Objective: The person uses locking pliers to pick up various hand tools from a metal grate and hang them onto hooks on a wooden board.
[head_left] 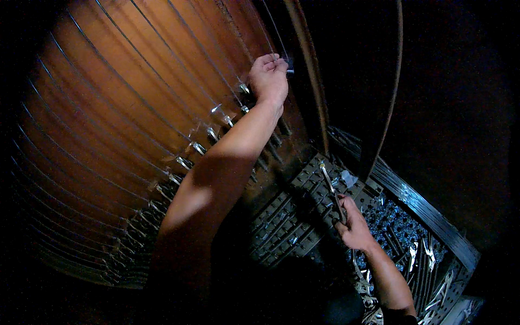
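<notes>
My left hand (270, 78) is raised at the upper middle, fingers pinched around the lower end of a thin wire (281, 46). A small silvery piece (291, 71) pokes out beside the fingertips. Behind that hand, a large orange-brown curved panel (162, 70) has several wires running down it to bright metal end fittings (198, 148). Lower and to the right, my right hand (355, 227) is wrapped around the handle of a slim metal wrench (328, 179). The tool's head points up and away, over a dark slotted tray (284, 219); its exact type is hard to make out.
Many small dark-blue metal parts (392, 222) fill a bin beside my right hand, with silvery clips (429, 254) near it. A bundle of long rods (417, 195) runs along its far edge. Two brown curved bars (310, 59) rise behind. Deep shadow hides the surroundings.
</notes>
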Available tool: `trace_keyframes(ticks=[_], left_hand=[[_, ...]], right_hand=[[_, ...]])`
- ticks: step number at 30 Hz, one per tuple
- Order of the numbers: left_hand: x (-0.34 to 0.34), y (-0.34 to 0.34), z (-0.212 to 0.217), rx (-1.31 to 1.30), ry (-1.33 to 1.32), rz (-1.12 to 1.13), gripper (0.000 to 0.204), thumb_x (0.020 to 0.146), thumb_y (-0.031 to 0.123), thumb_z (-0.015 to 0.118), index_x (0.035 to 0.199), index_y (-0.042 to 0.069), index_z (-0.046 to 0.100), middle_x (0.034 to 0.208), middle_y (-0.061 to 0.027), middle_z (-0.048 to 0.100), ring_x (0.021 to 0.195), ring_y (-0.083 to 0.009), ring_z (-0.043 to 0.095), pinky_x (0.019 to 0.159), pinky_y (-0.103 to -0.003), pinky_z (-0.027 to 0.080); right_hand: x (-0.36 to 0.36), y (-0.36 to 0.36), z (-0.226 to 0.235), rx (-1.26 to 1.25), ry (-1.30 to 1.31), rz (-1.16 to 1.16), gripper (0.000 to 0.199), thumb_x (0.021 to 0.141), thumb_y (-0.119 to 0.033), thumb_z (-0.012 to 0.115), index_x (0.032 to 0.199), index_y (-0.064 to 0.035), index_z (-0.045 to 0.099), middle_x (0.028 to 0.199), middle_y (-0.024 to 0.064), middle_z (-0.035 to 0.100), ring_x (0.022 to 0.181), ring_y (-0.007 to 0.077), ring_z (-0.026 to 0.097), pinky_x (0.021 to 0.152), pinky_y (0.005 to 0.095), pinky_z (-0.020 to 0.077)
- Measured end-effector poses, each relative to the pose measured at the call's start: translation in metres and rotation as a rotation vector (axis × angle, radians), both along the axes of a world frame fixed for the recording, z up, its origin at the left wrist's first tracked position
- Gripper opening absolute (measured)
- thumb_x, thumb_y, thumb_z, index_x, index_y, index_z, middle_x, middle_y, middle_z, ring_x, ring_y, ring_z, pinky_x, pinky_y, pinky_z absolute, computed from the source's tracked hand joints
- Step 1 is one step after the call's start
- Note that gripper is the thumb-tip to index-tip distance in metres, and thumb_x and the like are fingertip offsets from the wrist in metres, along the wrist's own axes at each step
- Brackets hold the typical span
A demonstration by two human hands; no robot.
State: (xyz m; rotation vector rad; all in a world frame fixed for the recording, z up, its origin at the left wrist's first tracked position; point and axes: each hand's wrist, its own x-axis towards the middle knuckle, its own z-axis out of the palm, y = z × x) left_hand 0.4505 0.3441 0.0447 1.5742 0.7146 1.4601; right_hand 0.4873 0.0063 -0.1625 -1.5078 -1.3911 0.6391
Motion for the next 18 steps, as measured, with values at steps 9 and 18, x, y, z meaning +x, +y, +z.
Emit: trace_keyframes(ticks=[9,18], left_hand=[[-0.013,-0.02,0.017,-0.003,0.02,-0.173,0.026,0.105,0.019,0.058,0.118,-0.003,0.063,0.111,-0.0138,0.071,0.1,-0.0192,0.07,0.084,-0.028,0.056],[-0.033,-0.038,0.027,-0.008,0.046,-0.246,0.026,0.105,0.019,0.056,0.121,-0.001,0.059,0.115,-0.0152,0.071,0.103,-0.0215,0.07,0.089,-0.029,0.056]], right_hand=[[-0.001,0.023,0.045,0.016,0.396,-0.066,0.071,0.088,-0.002,0.062,0.152,-0.005,0.03,0.142,0.0248,0.048,0.131,0.0372,0.052,0.11,0.0407,0.0384],[0.023,0.112,0.077,0.158,0.274,0.075,0.064,0.099,-0.038,0.065,0.147,0.0005,0.046,0.141,0.0177,0.057,0.13,0.0241,0.053,0.112,0.0359,0.0377]])
